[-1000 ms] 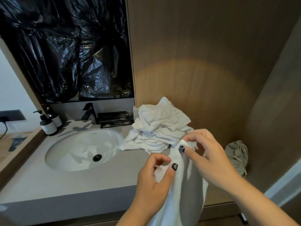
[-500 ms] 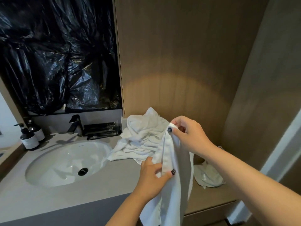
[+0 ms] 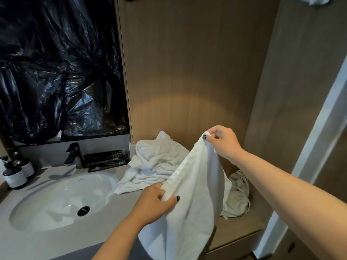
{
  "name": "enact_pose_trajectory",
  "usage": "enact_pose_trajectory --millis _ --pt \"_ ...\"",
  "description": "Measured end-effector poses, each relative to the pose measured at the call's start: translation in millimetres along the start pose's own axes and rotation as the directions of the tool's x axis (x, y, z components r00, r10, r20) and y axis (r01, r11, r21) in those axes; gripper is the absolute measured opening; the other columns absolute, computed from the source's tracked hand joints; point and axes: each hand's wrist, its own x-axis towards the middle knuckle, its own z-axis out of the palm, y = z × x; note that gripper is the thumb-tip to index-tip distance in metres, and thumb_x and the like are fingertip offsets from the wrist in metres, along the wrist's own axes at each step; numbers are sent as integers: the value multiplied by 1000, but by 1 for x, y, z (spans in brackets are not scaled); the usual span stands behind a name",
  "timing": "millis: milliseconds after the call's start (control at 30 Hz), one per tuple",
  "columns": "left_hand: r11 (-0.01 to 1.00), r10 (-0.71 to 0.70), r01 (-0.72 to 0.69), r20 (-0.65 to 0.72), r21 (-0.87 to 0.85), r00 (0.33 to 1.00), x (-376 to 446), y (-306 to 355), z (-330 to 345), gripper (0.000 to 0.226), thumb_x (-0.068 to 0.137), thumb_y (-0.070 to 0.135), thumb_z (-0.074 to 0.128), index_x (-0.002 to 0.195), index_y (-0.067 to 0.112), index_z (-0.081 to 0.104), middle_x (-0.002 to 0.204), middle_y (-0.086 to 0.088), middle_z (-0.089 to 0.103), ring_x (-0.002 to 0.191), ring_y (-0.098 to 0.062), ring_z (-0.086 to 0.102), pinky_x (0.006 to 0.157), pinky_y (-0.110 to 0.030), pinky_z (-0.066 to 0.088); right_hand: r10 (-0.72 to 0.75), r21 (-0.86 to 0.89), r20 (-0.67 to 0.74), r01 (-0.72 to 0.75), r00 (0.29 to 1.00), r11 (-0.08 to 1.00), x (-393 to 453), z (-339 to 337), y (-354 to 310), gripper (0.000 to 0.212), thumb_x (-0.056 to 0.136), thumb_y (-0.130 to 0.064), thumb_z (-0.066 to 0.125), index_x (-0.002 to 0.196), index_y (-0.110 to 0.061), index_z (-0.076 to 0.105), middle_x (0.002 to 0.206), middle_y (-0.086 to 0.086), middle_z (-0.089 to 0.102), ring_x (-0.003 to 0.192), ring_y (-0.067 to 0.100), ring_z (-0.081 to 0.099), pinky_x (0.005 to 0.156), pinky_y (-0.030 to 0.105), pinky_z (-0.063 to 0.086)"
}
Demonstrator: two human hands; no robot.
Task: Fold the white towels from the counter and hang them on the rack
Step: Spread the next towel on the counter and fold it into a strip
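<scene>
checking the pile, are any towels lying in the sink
No, the sink holds no towels; the pile sits on the counter beside it.

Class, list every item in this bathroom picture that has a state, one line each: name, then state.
held towel: unfolded, stretched between both hands, its lower part hanging down
left hand: grips the towel's lower edge
right hand: pinches the towel's upper corner
towel pile: crumpled, unfolded, on the counter
grey cloth: bunched on the lower wooden shelf
faucet: no water running
sink: drain open, no standing water
</scene>
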Motion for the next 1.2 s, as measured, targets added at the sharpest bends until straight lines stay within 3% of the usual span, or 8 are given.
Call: enact_pose_trajectory --millis 333,700,800,900,967,1067,1133,1200 --pt "980 -17 26 -46 197 999 16 -22 -43 65 64 75 62 46 17 38 64 -3 49 52 -10 38 54 -28 31 262 230 -126 -229 957 946 -5 -16 13 10 88 -9 64 93 -7 71 96 4 67 86 16 61 63 22 46" --pt "834 -24 -98 213 543 977 33 -13 -67 62 74 66 62 53 17 30 87 -5 58 62 -12 38 54 -30 26 373 445 -207 -253 905 859 -14 -21 15 9 89 -4 65 93 -7 72 95 5 66 81 11 57 71 22 48" --pt "917 -61 -41 239 398 969 32 -8 -69 54 58 65 63 52 18 38 68 -3 46 56 -11 36 55 -28 27 391 468 -232 -250 891 848 -16 -24 17 10 87 -2 63 86 -7 72 90 9 67 79 11 56 73 24 47" --pt "993 -65 81 177 -82 982 30 1 -73 43 49 53 70 56 14 53 61 -1 47 57 -13 44 55 -27 31 413 533 -233 -240 881 812 -14 -31 22 12 88 -1 63 89 -9 71 91 3 67 77 10 60 71 22 50" --pt "979 -22 55 170 -194 985 29 8 -78 43 51 48 73 52 11 53 64 -3 50 59 -13 46 57 -27 33 422 546 -227 -244 878 801 -14 -35 26 14 88 -1 63 83 -12 70 89 4 68 80 15 62 77 29 52" --pt "977 81 -105 133 185 988 28 17 -81 49 70 44 76 45 17 44 67 6 48 58 -9 42 55 -21 31 440 549 -236 -255 866 796 -15 -36 33 16 86 -1 63 80 -14 71 91 4 68 81 16 63 77 30 53" --pt "736 167 -203 119 646 979 28 25 -80 48 84 54 63 54 20 46 70 7 44 65 -11 44 55 -24 31 441 543 -241 -256 865 800 -17 -38 34 20 86 0 63 77 -17 69 86 -1 66 75 12 60 70 25 51" --pt "520 144 -210 157 828 977 30 26 -79 51 87 65 51 65 19 50 74 7 46 70 -15 48 56 -27 34 438 539 -228 -261 870 800 -18 -38 36 18 86 -1 63 80 -16 70 85 -2 66 76 10 60 67 22 51"
